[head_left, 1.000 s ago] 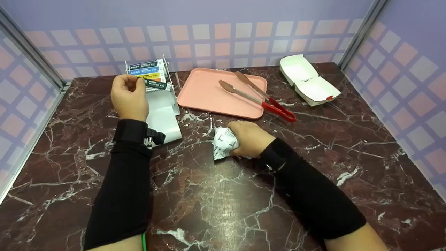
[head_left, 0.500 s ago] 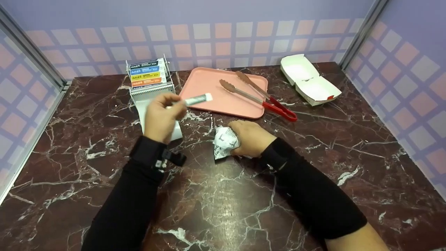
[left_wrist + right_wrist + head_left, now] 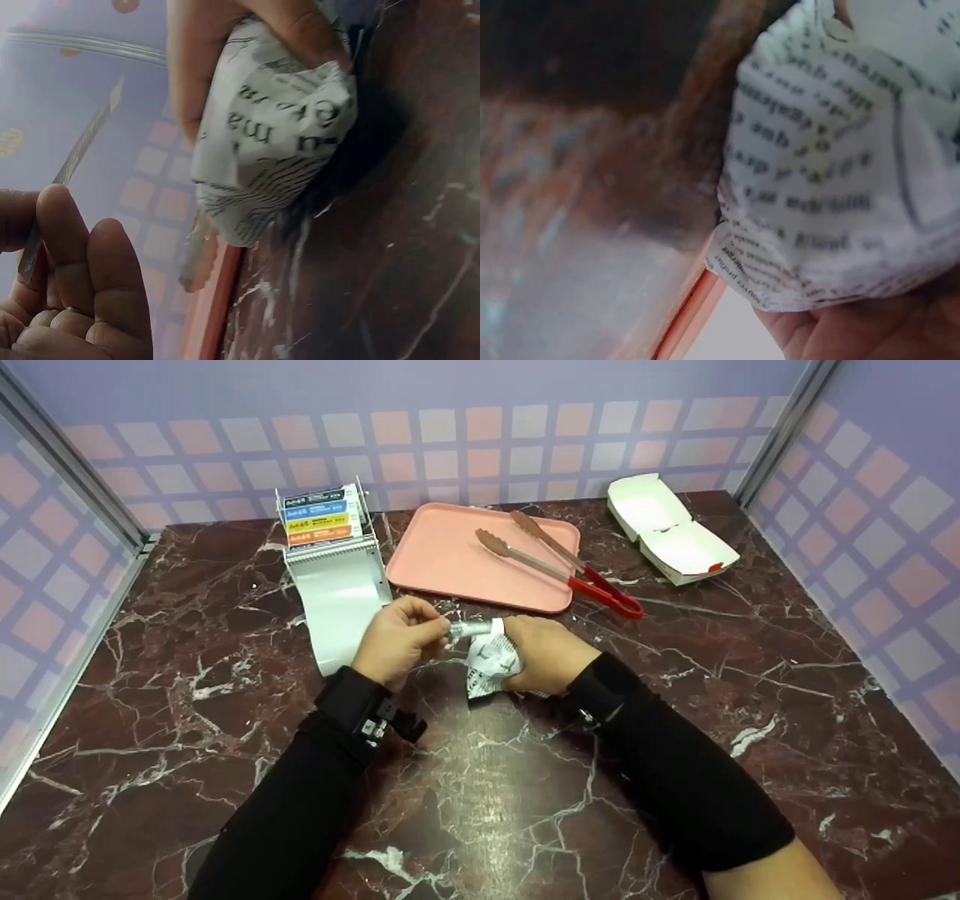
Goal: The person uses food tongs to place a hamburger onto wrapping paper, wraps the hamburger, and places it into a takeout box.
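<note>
My left hand (image 3: 397, 641) pinches one end of a narrow sticker label (image 3: 471, 628) between thumb and finger. The label's free end reaches the upper side of a bundle wrapped in newsprint-patterned paper (image 3: 491, 664) in the head view. From the right, my right hand (image 3: 551, 652) grips this bundle low over the table. In the left wrist view the label (image 3: 84, 142) appears edge-on, thin and straight, with the wrapped bundle (image 3: 277, 127) beyond it. Printed, creased paper (image 3: 810, 172) fills much of the right wrist view. Whatever the wrapping contains is hidden.
A label holder (image 3: 322, 521) with coloured sticker strips stands back left, its white backing paper (image 3: 341, 607) trailing forward. Behind my hands lies a pink tray (image 3: 435, 555), with red-handled tongs (image 3: 607, 596) across its right side. An opened white carton (image 3: 686, 551) is at back right.
My left hand has carried the sticker label from the holder rightward and toward me, up to the wrapped bundle. My right hand keeps its grip in nearly the same place.
</note>
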{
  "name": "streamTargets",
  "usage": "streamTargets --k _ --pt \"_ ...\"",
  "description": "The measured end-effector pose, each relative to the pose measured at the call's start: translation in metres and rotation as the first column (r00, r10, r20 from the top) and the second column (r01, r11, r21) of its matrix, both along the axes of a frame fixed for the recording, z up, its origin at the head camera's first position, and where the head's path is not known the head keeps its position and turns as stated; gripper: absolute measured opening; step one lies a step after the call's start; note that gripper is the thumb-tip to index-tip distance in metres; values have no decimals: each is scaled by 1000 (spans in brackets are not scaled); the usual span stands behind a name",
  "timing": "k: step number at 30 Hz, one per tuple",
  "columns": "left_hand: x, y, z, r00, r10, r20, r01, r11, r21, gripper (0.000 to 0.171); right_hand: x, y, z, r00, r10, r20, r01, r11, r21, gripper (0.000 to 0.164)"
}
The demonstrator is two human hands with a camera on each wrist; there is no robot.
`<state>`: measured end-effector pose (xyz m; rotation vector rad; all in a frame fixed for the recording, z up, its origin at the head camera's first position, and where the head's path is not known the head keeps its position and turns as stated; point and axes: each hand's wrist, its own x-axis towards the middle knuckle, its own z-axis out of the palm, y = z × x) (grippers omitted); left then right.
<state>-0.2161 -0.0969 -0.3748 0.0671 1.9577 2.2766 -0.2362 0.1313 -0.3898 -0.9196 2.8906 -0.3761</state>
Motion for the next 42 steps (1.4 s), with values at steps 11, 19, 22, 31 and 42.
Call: streamTargets --k 11,19,22,31,42 --pt "-2 7 -19 1000 -8 26 11 990 -137 14 0 0 0 1000 4 5 -4 1000 -2 69" --pt "-3 7 -24 996 10 85 6 982 -190 14 -1 0 -1 1000 8 -6 -8 1000 9 73" --pt "-2 7 -25 997 15 80 5 972 -234 15 -1 0 -2 1000 8 0 -8 1000 6 72" --pt "0 9 -28 1000 -2 3 3 905 -425 17 -1 0 -4 1000 6 -4 -6 1000 -18 69" --pt "-3 17 -25 992 -13 -126 -70 775 -628 32 -1 -1 -3 1000 4 -20 -5 1000 -4 67"
